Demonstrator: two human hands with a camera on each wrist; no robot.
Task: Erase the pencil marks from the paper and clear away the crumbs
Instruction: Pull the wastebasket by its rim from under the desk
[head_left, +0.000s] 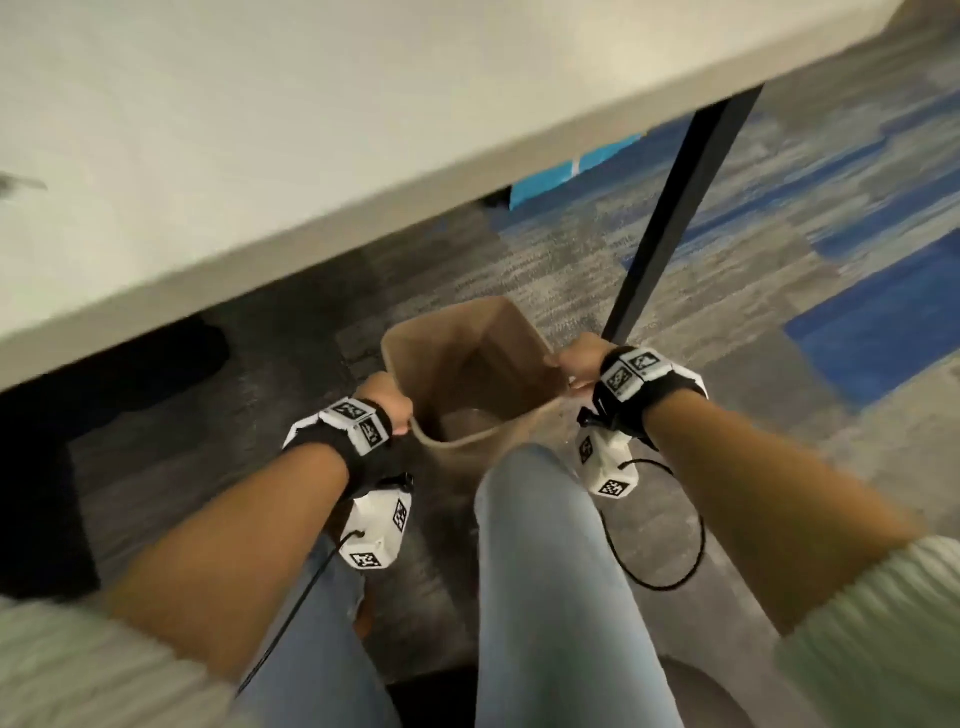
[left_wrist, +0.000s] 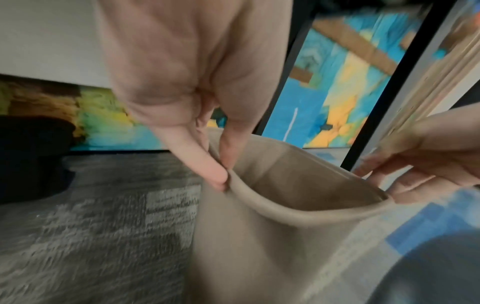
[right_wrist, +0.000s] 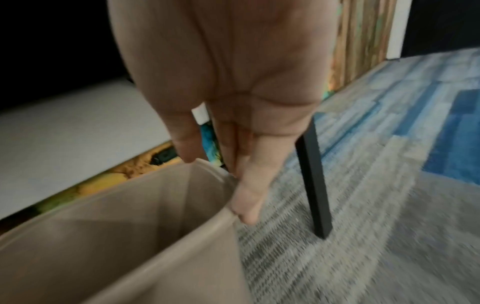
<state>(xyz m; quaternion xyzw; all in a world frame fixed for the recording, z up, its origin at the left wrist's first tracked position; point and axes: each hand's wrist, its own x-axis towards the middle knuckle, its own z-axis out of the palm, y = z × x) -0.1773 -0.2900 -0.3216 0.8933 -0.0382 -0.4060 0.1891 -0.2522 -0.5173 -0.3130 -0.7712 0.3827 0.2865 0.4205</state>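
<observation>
A tan plastic waste bin (head_left: 470, 364) sits low between my knees, beside the table. My left hand (head_left: 388, 402) pinches its left rim between thumb and fingers; in the left wrist view that left hand (left_wrist: 221, 160) clamps the bin rim (left_wrist: 298, 209). My right hand (head_left: 579, 364) grips the opposite rim, seen close in the right wrist view, where the right hand (right_wrist: 233, 164) holds the bin (right_wrist: 145, 236) with the thumb inside. The bin's inside looks bare where it shows. No paper or eraser shows clearly; a grey smudge (head_left: 18, 183) lies at the table's left edge.
The white table (head_left: 260, 130) overhangs above and behind the bin. A black table leg (head_left: 670, 208) stands just right of my right hand. Grey and blue carpet (head_left: 831, 260) covers the floor. My jeans-clad legs (head_left: 545, 571) are right behind the bin. A dark shape (head_left: 130, 374) lies under the table.
</observation>
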